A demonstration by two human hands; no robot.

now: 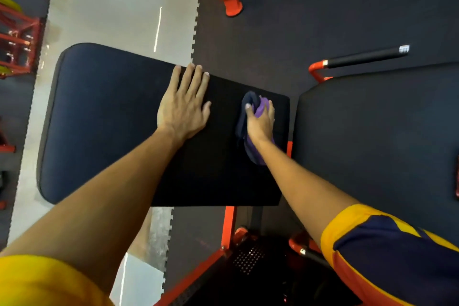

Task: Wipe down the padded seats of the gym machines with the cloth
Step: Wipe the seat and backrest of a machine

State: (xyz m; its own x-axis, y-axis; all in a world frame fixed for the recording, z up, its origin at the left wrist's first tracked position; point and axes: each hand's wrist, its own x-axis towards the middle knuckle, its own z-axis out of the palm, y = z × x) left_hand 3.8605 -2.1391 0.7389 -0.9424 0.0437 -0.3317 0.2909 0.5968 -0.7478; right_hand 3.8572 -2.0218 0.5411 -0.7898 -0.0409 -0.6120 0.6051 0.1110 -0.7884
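Item: long dark navy padded seat (104,119), rounded at its 9 o'clock end and squared at its 3 o'clock end, set on an orange-painted steel frame (229,221). Left hand (183,109): palm down on the pad near its 12 o'clock edge, fingers straight and close together, thumb splayed toward 3 o'clock, holding nothing. Right hand (260,122): fingers curled round a bunched purple and dark blue cloth (253,154), which lies on the pad at its 3 o'clock end, trailing under the wrist toward 6 o'clock. Second dark padded seat (372,131): just beside the first, at 3 o'clock, a narrow gap between them. Black foam-gripped handle bar (365,57): at 2 o'clock, on an orange bracket. Floor: dark interlocking rubber matting (273,32).
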